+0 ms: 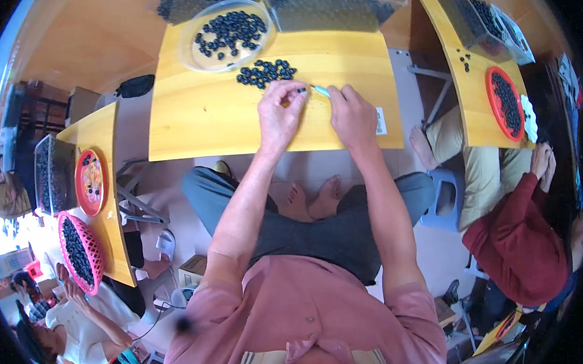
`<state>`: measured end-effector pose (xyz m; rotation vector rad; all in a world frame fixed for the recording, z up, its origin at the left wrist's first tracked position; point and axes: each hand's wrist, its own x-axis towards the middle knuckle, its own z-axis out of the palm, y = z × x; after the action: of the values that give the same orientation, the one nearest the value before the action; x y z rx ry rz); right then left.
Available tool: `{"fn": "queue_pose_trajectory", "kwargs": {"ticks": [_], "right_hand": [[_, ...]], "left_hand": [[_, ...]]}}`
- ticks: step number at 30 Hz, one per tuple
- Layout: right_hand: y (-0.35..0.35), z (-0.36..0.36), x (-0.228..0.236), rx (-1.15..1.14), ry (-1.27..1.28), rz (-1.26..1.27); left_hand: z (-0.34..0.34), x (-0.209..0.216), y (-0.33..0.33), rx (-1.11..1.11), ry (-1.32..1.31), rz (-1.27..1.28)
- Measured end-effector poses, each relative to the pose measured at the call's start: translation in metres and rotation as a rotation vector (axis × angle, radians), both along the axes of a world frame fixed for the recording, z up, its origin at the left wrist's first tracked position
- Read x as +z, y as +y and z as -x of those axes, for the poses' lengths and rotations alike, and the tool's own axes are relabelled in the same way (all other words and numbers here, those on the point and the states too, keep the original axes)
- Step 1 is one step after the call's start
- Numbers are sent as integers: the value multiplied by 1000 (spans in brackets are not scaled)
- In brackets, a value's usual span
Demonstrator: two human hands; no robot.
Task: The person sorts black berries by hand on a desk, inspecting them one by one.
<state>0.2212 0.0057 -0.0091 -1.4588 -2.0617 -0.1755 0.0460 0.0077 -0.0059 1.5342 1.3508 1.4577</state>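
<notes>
My left hand [279, 111] is closed in a pinch over the yellow table [215, 130], holding a small black bead-like piece [301, 90] between thumb and fingertips. My right hand [354, 117] grips a slim teal pen-like tool [323, 91]; its yellowish tip points at the piece, and I cannot tell whether it touches. Just beyond my left hand lies a loose pile of shiny black beads [265, 73]. Farther back, a round see-through tub [222, 68] holds more of them.
A see-through bin [335, 20] full of black beads stands at the far edge. A white label [380, 120] lies right of my right hand. Side tables carry a red tray [492, 103] and a pink basket [99, 260] of beads. Other people sit on both sides.
</notes>
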Motion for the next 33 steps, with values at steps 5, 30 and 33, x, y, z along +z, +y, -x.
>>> {"fn": "queue_pose_trajectory", "kwargs": {"ticks": [5,30,33], "right_hand": [[0,-1,-4,-9,-7,30],[0,0,2,4,9,20],[0,-1,-1,7,36,25]], "left_hand": [[27,19,14,53,117,-84],[104,0,17,328,686,20],[104,1,18,313,656,15]]}}
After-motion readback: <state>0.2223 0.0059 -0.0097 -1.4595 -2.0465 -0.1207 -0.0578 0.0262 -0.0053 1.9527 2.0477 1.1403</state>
